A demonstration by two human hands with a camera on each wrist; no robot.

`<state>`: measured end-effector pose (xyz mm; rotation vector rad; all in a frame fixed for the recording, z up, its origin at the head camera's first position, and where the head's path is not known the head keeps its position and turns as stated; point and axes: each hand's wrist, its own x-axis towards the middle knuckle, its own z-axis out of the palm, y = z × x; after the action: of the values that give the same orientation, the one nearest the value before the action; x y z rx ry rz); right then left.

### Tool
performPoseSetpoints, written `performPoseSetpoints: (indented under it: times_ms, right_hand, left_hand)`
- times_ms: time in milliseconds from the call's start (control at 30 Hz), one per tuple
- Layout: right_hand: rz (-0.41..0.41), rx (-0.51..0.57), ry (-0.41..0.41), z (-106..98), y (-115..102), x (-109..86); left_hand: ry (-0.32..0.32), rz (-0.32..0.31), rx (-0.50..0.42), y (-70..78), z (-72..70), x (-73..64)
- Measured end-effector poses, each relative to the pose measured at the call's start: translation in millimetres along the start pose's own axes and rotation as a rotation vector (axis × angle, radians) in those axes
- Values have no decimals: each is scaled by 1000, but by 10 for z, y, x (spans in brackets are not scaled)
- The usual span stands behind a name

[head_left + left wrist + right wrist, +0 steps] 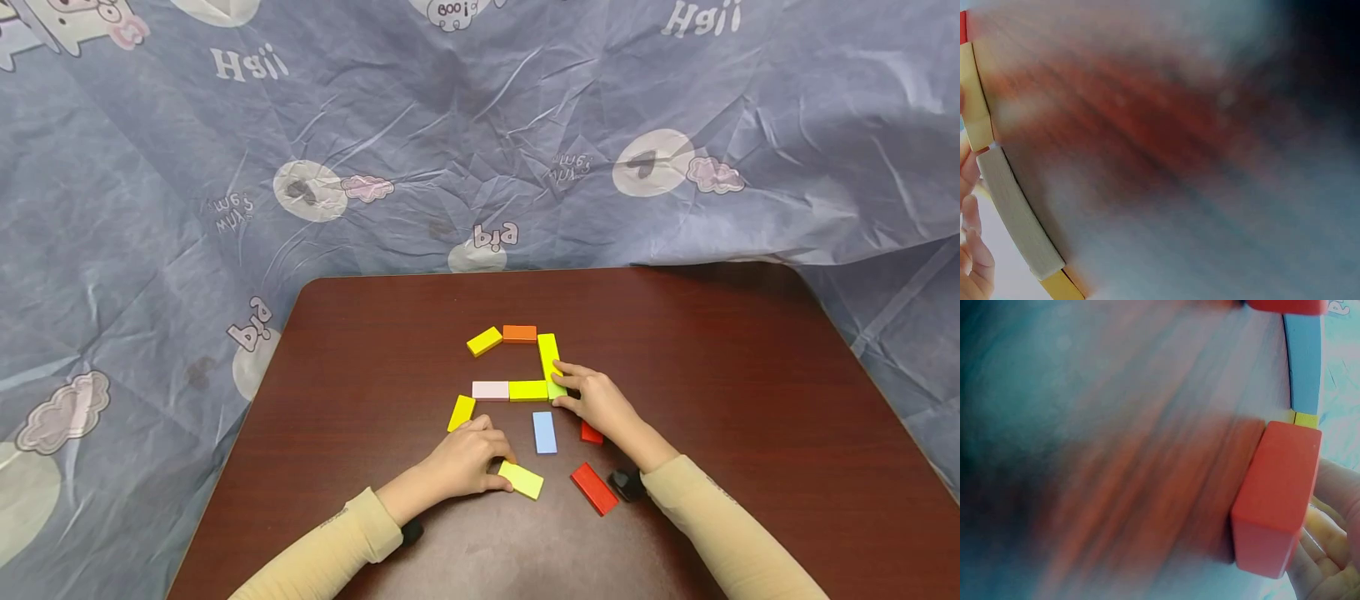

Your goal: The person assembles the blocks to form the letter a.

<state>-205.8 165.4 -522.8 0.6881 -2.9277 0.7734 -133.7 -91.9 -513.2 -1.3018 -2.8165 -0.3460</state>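
My left hand (471,457) pinches one end of a pale yellow block (522,481) between thumb and fingers, low over the near part of the table. Farther forward, my right hand (596,402) has thumb and fingertips around a light green block (556,392), partly hidden by them. That block meets the foot of a long yellow block (550,354) and the right end of a yellow block (528,391). A pale pink block (491,391) continues this row leftward. Behind stand an orange block (520,334) and a tilted yellow block (484,342).
Between the hands lies a light blue block (545,432). One red block (594,489) sits near my right sleeve, and another red block (591,432) is partly under the right hand. A yellow block (461,413) lies beyond the left hand. Printed cloth (480,125) hangs behind the brown table (360,350).
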Motion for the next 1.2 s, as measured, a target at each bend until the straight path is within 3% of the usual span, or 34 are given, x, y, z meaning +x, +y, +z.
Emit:
performPoseSetpoints:
  times_ms: [500,833,1100,1200]
  right_hand:
    - [3,-5,-15,-17,-24,2]
    - [3,1,-8,-13,-19,1]
    - [4,-2,1,-10,-16,1]
    - [5,-5,-1,-14,-19,4]
  left_hand:
    - [-4,-97,-9,9,-18,-50]
    - [-21,-128,-21,8,-24,-66]
    - [11,-113,-32,-2,-17,-80]
    - [39,-150,-52,-12,-33,-104]
